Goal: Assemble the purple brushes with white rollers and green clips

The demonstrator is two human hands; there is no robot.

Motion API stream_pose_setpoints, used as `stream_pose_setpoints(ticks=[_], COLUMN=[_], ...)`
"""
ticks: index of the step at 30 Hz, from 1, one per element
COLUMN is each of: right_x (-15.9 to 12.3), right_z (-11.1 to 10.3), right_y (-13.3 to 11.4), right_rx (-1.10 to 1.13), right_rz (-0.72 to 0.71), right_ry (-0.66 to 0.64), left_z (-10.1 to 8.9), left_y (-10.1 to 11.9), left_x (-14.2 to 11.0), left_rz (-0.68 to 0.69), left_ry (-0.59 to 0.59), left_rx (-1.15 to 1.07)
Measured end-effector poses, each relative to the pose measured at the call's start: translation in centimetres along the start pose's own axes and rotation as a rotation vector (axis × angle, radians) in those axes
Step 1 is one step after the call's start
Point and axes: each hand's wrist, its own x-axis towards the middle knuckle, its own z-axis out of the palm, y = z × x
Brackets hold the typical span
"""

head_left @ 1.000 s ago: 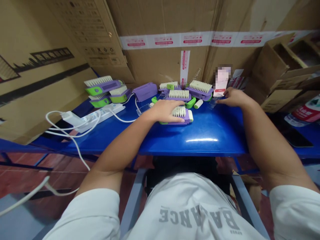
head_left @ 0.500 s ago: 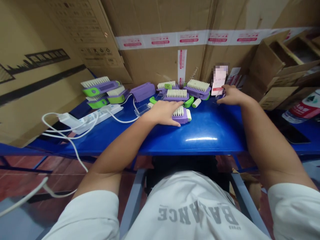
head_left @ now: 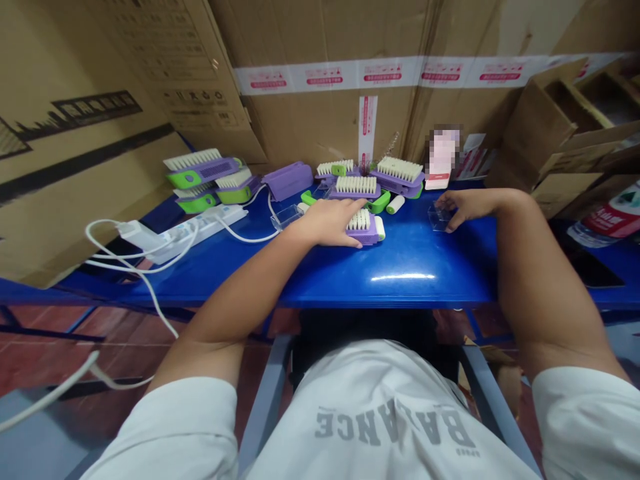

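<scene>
At my far left stands a large brown printed cardboard box (head_left: 75, 57), and just beside it on the blue glossy table (head_left: 410, 263) lies a long white plastic power strip (head_left: 200, 230) with white cables plugged in; behind the strip I see a stack of purple-and-green plastic brushes (head_left: 197, 175) with off-white bristles. Next comes an angular purple plastic casing (head_left: 287, 183), and nearer me a clear plastic box-like piece (head_left: 287, 217) sits by the forearm. My left hand (head_left: 327, 223) lies over a purple plastic brush with off-white bristles (head_left: 366, 237), near the middle of the table, thumb and fingers spread wide; I cannot tell whether they grip it. I judge that brush light and stiff, best taken by its hard purple sides, since bristles give under pressure. More brushes lie close behind, with a short white cylinder with a green end (head_left: 396, 204) to their right, then a pink-and-white phone-like rectangle (head_left: 437, 180) propped against the cardboard. Below it my right hand (head_left: 449, 212) pinches the right edge of a thin clear plastic cover (head_left: 438, 220), fingertips nearly closed; it looks light, slippery and easily cracked, so I'd hold it by the edges. A red-labelled clear bottle (head_left: 610, 217) ends the row
</scene>
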Motion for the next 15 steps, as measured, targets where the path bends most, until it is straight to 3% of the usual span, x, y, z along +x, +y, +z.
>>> stream_pose_setpoints(ticks=[15], right_x=[0.1], right_z=[0.2], right_y=[-2.4], right_rx=[-0.066], right_rz=[0.101], right_ry=[-0.141], left_z=[0.3], left_y=[-0.4], left_x=[0.4], left_rz=[-0.001], left_ry=[-0.056], left_rx=[-0.036])
